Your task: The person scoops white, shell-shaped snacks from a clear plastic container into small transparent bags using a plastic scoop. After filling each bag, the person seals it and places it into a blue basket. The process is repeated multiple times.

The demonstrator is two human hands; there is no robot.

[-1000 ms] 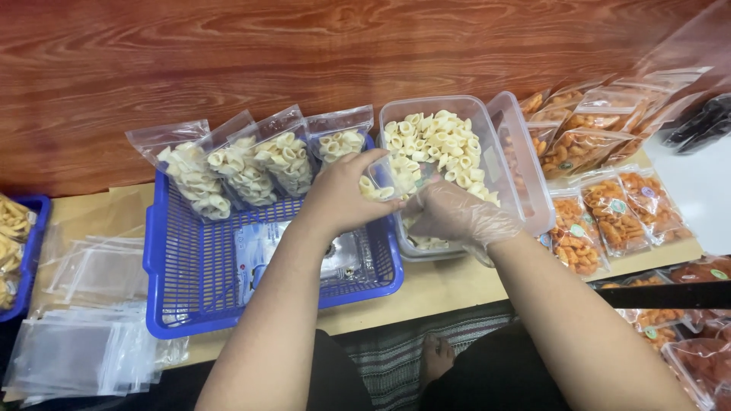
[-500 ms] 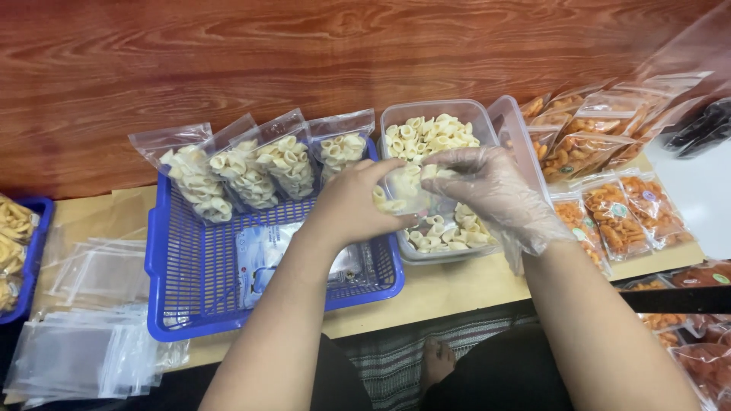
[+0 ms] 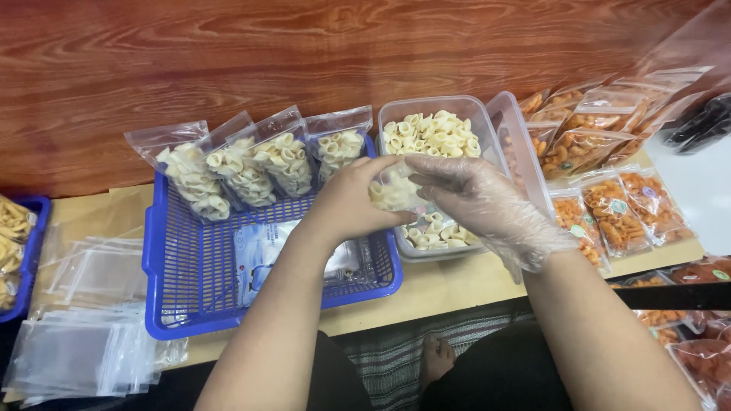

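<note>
Fingers of the bare left hand (image 3: 352, 204) and the clear-gloved right hand (image 3: 476, 199) pinch a small clear plastic bag of pale shell-shaped crackers (image 3: 393, 192) — held over the clear rectangular plastic tub (image 3: 487, 122), at the blue plastic basket's (image 3: 164, 262) right edge. Both hands sit slightly lower than half a second ago. Bag mostly hidden — seal unclear.

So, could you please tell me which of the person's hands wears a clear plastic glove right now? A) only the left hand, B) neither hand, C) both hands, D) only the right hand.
D: the right hand is covered by a wrinkled clear glove, while the left hand is bare; both meet at a small bag of pale snack pieces over the clear tub.
</note>
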